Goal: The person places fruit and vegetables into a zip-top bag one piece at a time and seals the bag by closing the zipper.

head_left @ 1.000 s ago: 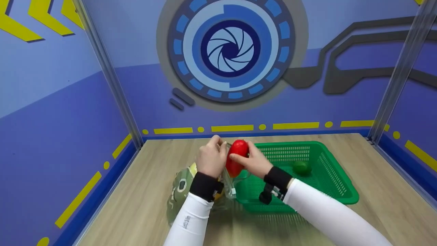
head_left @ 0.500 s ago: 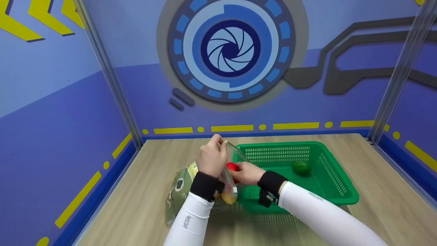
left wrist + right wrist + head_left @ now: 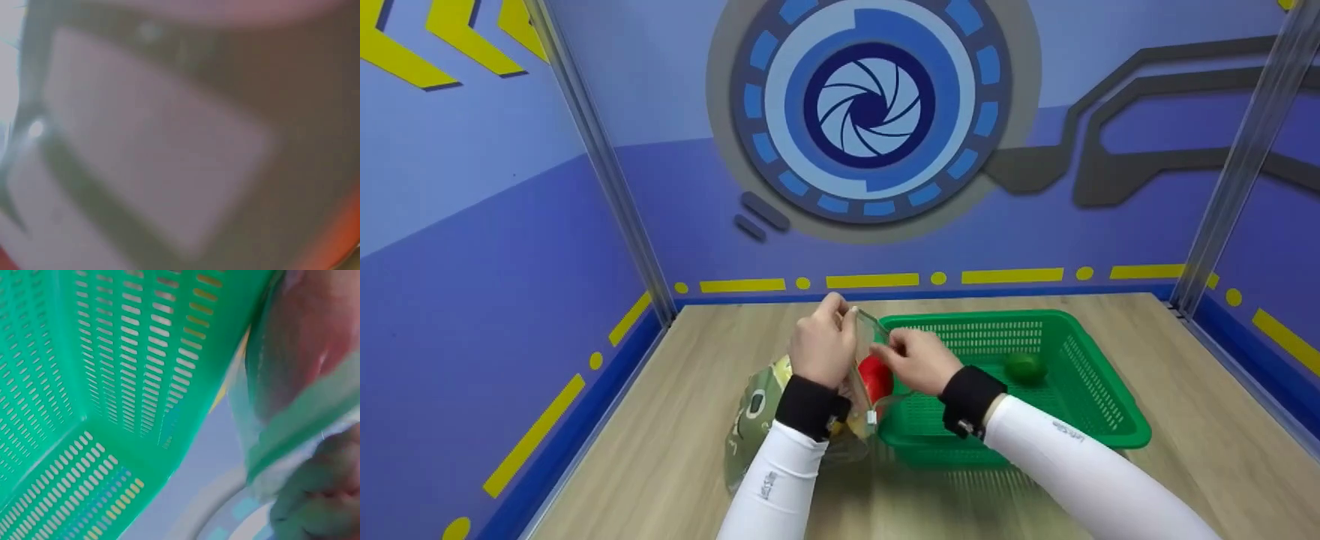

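Note:
A clear slider bag (image 3: 754, 416) with a green cartoon print stands left of the green basket. My left hand (image 3: 823, 345) pinches the bag's upper edge. At the opposite side of the mouth, my right hand (image 3: 921, 360) has curled fingers gripping the rim. A glossy red oval fruit (image 3: 876, 377) sits in the bag's mouth between the hands; its exact kind is unclear. Through the right wrist view, the red fruit (image 3: 301, 343) shows behind the bag's zip strip (image 3: 304, 430), beside my curled fingers (image 3: 326, 489). Blurred bag plastic (image 3: 157, 129) fills the left wrist view.
The perforated green basket (image 3: 1099, 360) stands close to the bag's right side, holding a round green fruit (image 3: 1025, 367). A white zip slider (image 3: 871, 417) hangs at the bag's near edge. Blue-purple panels (image 3: 675, 202) enclose the wooden table (image 3: 637, 450).
My right hand carried the red fruit down into the bag's mouth, let go of it, then moved up to the bag's rim. My left hand stayed on the edge.

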A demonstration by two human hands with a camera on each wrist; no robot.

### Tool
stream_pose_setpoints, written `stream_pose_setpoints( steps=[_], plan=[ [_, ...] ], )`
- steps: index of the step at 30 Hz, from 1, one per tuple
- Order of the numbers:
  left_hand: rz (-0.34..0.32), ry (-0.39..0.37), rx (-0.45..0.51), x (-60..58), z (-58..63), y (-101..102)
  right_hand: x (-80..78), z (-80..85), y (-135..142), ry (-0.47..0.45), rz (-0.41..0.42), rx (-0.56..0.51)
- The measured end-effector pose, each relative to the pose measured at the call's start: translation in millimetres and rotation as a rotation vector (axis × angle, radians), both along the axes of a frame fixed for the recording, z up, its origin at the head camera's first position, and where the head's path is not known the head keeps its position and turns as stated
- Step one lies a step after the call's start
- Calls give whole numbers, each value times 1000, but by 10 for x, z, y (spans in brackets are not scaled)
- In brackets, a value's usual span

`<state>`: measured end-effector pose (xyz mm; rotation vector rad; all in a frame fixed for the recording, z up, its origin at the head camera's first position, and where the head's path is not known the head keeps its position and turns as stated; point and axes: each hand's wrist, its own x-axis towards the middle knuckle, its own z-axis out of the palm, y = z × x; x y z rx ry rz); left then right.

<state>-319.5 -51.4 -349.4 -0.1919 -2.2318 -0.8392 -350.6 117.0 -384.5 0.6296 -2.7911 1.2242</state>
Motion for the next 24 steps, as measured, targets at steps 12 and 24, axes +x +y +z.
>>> stream_pose_setpoints(
  steps=[12,24],
  plan=[
    [2,26,0,0,-12,0,-589,-75,1008,50,-111,4],
    [-7,28,5,16,-35,17,-724,-523,1602,-192,-136,341]
  ],
)
